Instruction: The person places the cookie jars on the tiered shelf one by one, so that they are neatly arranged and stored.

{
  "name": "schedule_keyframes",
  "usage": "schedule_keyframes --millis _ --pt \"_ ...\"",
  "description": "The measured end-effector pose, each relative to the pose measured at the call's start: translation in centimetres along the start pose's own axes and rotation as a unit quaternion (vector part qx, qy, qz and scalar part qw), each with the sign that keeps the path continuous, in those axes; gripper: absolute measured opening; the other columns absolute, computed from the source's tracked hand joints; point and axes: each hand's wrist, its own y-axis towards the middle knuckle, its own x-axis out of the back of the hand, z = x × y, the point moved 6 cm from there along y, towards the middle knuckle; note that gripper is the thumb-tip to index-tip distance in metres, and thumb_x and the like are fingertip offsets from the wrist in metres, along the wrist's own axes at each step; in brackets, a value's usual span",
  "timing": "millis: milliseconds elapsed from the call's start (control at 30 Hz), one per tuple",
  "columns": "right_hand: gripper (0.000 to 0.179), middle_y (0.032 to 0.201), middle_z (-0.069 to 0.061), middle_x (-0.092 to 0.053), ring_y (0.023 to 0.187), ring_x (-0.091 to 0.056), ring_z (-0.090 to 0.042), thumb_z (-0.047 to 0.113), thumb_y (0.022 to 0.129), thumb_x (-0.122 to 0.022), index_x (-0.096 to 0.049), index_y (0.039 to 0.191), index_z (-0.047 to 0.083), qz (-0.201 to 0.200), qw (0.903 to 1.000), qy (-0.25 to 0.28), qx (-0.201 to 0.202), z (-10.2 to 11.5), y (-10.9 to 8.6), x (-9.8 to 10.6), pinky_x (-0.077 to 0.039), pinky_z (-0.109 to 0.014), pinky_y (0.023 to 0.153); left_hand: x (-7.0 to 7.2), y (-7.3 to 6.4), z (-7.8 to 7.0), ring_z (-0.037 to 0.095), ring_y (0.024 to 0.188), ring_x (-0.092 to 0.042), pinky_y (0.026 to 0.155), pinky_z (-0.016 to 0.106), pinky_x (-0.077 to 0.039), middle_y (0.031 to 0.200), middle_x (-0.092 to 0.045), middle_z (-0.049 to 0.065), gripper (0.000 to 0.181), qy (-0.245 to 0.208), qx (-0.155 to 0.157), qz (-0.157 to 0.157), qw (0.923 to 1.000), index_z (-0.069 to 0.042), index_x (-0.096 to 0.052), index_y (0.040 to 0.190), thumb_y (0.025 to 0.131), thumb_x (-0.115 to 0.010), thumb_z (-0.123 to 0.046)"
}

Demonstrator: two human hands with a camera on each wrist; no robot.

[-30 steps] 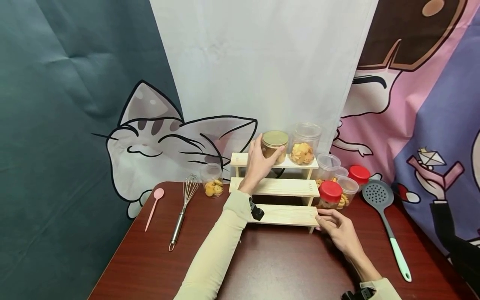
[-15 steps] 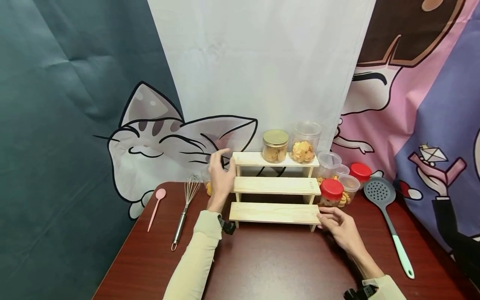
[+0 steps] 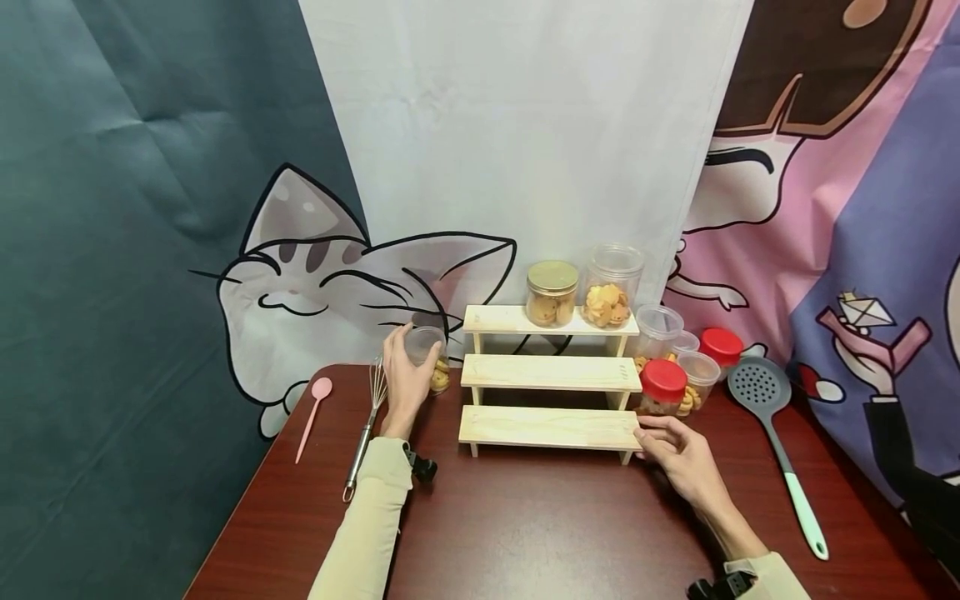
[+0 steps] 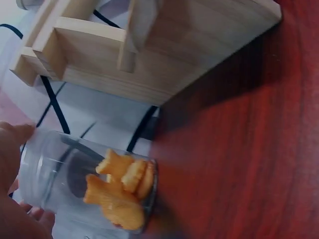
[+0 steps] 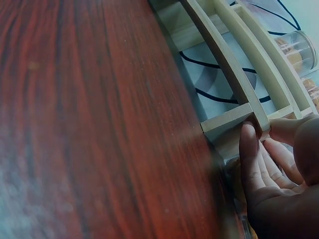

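My left hand (image 3: 406,379) grips the upper part of a clear jar (image 3: 437,367) standing at the back of the table, left of the shelf. In the left wrist view the jar (image 4: 75,174) holds several golden cookies (image 4: 119,191) at its bottom, with thumb and fingers on either side of its lid end. At the right end of the lowest step, my right hand (image 3: 681,463) pinches the three-tier wooden shelf (image 3: 551,427). On the top tier stand a gold-lidded jar (image 3: 552,293) and a larger clear jar (image 3: 611,287), both with cookies inside.
Several jars, including a red-lidded jar (image 3: 663,385), crowd the shelf's right side. A grey slotted turner (image 3: 760,392) lies farther right. A whisk (image 3: 365,442) lies close by my left forearm, and a pink spoon (image 3: 313,417) is left of it.
My left hand let go of the gold-lidded jar on the top tier, moved left and down, and took hold of the clear cookie jar. My right hand stayed at the shelf's end.
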Motion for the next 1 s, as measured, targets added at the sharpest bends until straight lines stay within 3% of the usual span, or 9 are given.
schedule_keyframes --millis 200,300,400,600,733,1000 --pt "0.044 0.104 0.0 -0.082 0.087 -0.079 -0.008 0.012 0.105 -0.072 -0.059 0.138 -0.013 0.003 1.0 0.003 0.0 -0.1 0.0 -0.2 -0.066 -0.032 0.077 -0.9 -0.9 2.0 0.042 0.151 -0.044 0.124 0.061 -0.037 0.163 -0.044 0.023 0.105 0.008 0.056 0.017 0.9982 -0.006 -0.033 0.168 0.087 -0.094 -0.036" --pt "0.044 0.104 0.001 -0.082 0.087 -0.079 -0.007 0.012 0.105 -0.072 -0.059 0.138 -0.013 0.003 1.0 0.004 -0.002 -0.1 0.0 -0.3 -0.066 -0.032 0.077 -1.3 -1.3 3.1 0.043 0.147 -0.049 0.121 0.061 -0.041 0.157 -0.05 0.024 0.104 -0.006 0.085 0.018 0.9962 -0.007 -0.033 0.166 0.087 -0.094 -0.035" --pt "0.044 0.103 0.001 -0.082 0.087 -0.079 -0.007 0.013 0.105 -0.072 -0.059 0.138 -0.013 0.004 1.0 0.005 -0.002 -0.2 -0.1 -0.3 -0.066 -0.032 0.077 -1.3 -1.6 3.6 0.042 0.14 -0.057 0.117 0.059 -0.046 0.149 -0.058 0.023 0.097 -0.029 0.093 0.007 0.9952 -0.009 -0.04 0.161 0.086 -0.095 -0.036" --pt "0.043 0.103 0.0 -0.082 0.086 -0.079 -0.008 0.012 0.105 -0.073 -0.06 0.137 -0.014 0.003 0.9999 0.01 -0.003 -0.3 -0.1 -0.3 -0.066 -0.033 0.077 -1.0 -1.9 3.6 0.038 0.134 -0.061 0.114 0.056 -0.049 0.142 -0.061 0.018 0.086 -0.049 0.065 -0.002 0.9967 -0.013 -0.049 0.156 0.086 -0.094 -0.035" --pt "0.043 0.103 0.0 -0.082 0.087 -0.079 -0.007 0.012 0.105 -0.072 -0.059 0.138 -0.014 0.004 0.9999 0.013 -0.002 -0.3 -0.1 -0.2 -0.066 -0.033 0.077 -0.7 -1.8 3.1 0.037 0.133 -0.059 0.114 0.055 -0.048 0.141 -0.061 0.018 0.089 -0.036 0.045 -0.009 0.9983 -0.013 -0.048 0.159 0.087 -0.092 -0.044" --pt "0.043 0.103 0.001 -0.082 0.088 -0.079 -0.007 0.011 0.106 -0.071 -0.058 0.138 -0.015 0.007 0.9998 0.017 0.001 -0.2 0.0 -0.1 -0.066 -0.032 0.077 0.1 -0.6 -0.5 0.035 0.129 -0.055 0.11 0.055 -0.044 0.138 -0.06 0.015 0.096 -0.025 0.016 -0.019 0.9994 -0.02 -0.048 0.162 0.084 -0.09 -0.057"
